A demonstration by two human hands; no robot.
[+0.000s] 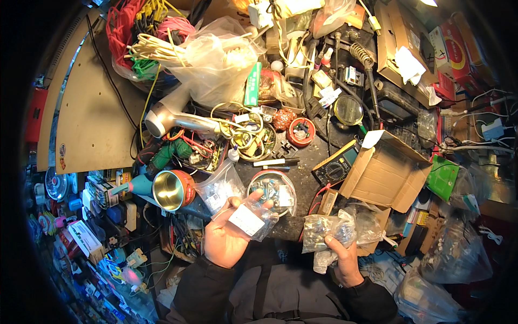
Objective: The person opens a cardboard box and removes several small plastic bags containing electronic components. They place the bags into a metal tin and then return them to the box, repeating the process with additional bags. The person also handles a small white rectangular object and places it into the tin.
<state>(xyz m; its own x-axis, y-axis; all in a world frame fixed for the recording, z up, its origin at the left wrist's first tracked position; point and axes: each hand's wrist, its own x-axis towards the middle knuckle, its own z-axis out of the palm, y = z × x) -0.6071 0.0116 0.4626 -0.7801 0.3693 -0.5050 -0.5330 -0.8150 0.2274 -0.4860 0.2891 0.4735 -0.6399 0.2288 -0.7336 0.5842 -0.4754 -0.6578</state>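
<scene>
My left hand point(224, 237) is turned palm up at the near edge of the bench, its fingers under a small clear plastic bag point(264, 222) with a white label. Further right, my right hand point(346, 260) grips several crumpled clear plastic bags point(330, 231), thumb on top; small parts seem to be inside, too blurred to name. Just beyond my left hand stands a round tin point(292, 186) of small electronic parts. Another clear bag point(220, 186) of small parts lies to its left, next to an orange can point(187, 189) tipped to show its gold inside.
An open cardboard box point(386, 173) and a multimeter point(335, 166) lie on the right. Behind the tin are markers point(276, 162), a red solder spool point(300, 132) and a heat gun point(178, 120). Bundled wires point(156, 48) crowd the back left. Bagged parts point(458, 254) hang at the right.
</scene>
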